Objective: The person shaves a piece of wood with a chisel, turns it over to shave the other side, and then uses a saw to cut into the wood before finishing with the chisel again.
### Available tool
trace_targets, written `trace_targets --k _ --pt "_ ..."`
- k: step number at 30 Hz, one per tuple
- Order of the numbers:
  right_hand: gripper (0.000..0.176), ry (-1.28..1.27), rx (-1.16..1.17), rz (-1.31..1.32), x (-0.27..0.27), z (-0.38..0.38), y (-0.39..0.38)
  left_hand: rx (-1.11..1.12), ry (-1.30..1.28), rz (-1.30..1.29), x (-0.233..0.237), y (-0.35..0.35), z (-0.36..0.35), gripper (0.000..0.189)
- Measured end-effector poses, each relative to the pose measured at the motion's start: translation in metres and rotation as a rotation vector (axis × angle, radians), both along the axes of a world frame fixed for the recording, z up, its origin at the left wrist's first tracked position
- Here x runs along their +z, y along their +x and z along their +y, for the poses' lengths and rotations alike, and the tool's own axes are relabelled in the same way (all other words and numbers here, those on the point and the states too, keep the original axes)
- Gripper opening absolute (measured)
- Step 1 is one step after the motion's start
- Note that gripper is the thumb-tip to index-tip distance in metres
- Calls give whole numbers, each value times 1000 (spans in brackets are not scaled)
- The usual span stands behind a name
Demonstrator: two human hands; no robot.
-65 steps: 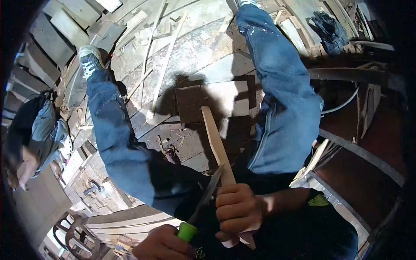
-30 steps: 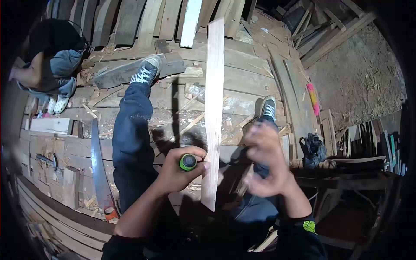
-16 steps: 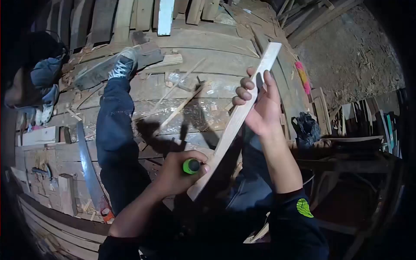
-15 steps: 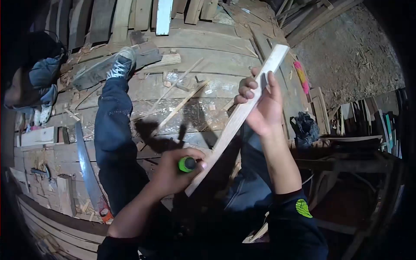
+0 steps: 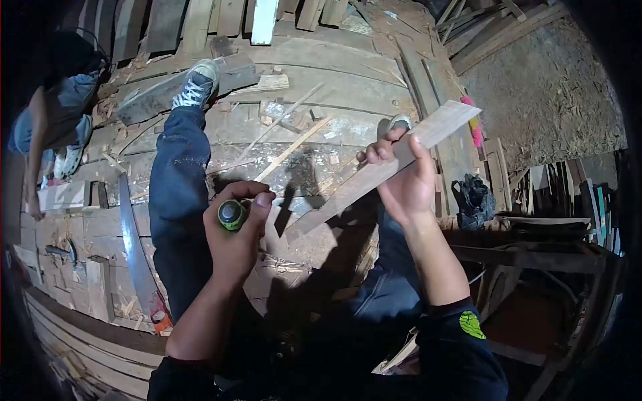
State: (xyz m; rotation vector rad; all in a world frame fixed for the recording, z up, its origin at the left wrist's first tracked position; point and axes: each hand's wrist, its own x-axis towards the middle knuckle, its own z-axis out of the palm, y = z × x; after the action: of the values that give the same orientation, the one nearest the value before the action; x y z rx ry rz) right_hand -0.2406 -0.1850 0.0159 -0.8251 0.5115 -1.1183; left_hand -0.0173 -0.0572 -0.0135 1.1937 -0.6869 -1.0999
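The right hand [image 5: 404, 180] grips the wooden slat [image 5: 381, 168] near its middle, fingers wrapped over it. The slat's long axis runs diagonally, far end pointing up-right, near end low toward the left, held above the plank floor [image 5: 334, 73]. The left hand [image 5: 235, 230] is closed in a fist round the green-handled tool [image 5: 231, 214], clear of the slat.

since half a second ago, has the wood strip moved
Yes. The wood strip in the right hand has tipped flatter: its far end swung toward the pink object on the floor, its near end away from the left hand gripping the green-handled tool.
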Motion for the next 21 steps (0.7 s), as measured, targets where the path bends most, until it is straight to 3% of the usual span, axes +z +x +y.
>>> trace_targets --k 6,8,12,16,21 --pt "32 -58 97 138 -31 5 13 9 -21 5 2 6 1 21" --pt "36 -156 76 389 -28 7 13 14 -25 -5 2 7 1 20" --pt "43 -234 45 341 -20 6 6 9 -44 26 1 8 2 21" --pt "33 -254 17 126 10 18 3 -19 -42 -8 3 10 3 29" --pt "42 -351 74 240 41 68 -14 5 -123 53 2 12 7 33"
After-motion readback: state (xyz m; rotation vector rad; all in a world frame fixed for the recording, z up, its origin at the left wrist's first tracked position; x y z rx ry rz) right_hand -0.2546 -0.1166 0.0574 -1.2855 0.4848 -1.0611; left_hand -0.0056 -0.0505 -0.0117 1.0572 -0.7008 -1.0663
